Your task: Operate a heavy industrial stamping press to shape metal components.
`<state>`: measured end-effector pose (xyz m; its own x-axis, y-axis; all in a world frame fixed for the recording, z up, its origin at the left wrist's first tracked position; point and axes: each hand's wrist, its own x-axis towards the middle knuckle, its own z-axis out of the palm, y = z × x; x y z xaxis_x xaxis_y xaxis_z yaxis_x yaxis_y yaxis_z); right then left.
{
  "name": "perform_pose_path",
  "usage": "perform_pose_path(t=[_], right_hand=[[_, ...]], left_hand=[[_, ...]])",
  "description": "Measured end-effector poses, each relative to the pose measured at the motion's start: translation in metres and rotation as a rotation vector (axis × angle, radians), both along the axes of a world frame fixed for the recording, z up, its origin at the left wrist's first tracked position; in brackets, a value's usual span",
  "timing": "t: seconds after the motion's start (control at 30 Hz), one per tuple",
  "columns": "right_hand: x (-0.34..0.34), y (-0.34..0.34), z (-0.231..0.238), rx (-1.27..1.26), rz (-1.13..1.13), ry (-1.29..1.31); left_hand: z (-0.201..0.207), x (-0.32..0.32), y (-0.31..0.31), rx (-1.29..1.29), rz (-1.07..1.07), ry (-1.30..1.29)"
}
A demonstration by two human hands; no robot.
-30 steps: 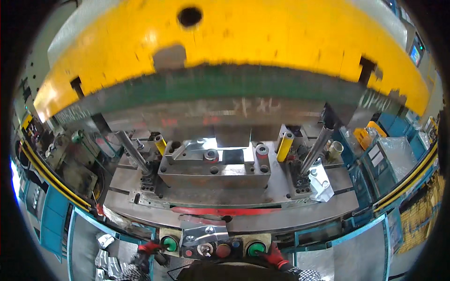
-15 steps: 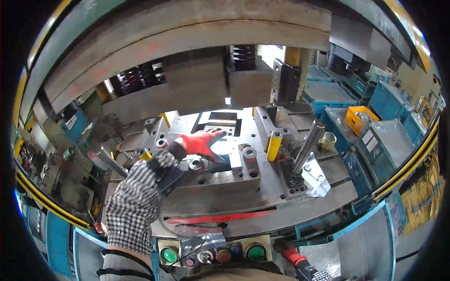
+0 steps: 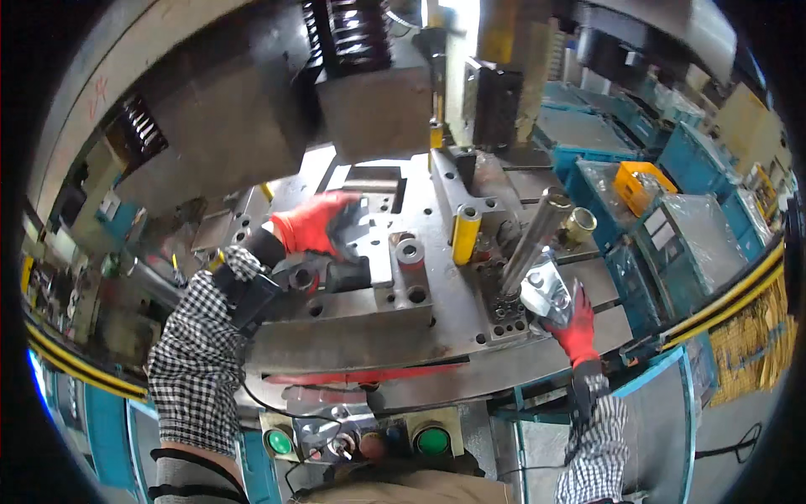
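My left hand (image 3: 317, 227), in a red glove with dark fingers, reaches over the press die (image 3: 369, 307). Its thumb and fingers are apart, beside the left edge of a pale flat metal plate (image 3: 379, 256) in the die; any contact is hard to make out. Farther right, my right hand (image 3: 576, 329), in a similar glove, closes on the right end of a shiny formed metal part (image 3: 546, 287). That part lies at the foot of a steel guide post (image 3: 534, 244); its underside and some of my fingertips are hidden.
The press's heavy upper block (image 3: 210, 101) hangs over the far side. A yellow post (image 3: 467, 235) stands on the bed. In front sits a control panel with green buttons (image 3: 432, 440). Blue bins (image 3: 688, 244) and an orange crate (image 3: 642, 183) are at the right.
My right hand has moved from beside the control panel up to the shiny part and taken hold of it. My left hand stays over the die while the view has shifted.
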<state>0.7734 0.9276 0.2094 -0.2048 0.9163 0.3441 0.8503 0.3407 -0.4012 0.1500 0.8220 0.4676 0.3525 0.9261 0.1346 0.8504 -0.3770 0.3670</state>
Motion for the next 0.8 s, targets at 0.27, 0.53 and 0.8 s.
perform_pose_path(t=[0.27, 0.53, 0.8], right_hand=[[0.0, 0.087, -0.042, -0.157, 0.259, -0.032], [-0.002, 0.09, 0.002, -0.214, 0.312, -0.078], [0.041, 0.022, 0.088, -0.4, 0.241, 0.259]], left_hand=[[0.095, 0.065, -0.189, 0.061, 0.078, -0.315], [-0.102, 0.113, -0.334, -0.273, 0.31, 0.107], [-0.265, 0.129, -0.315, -0.109, 0.303, 0.42]])
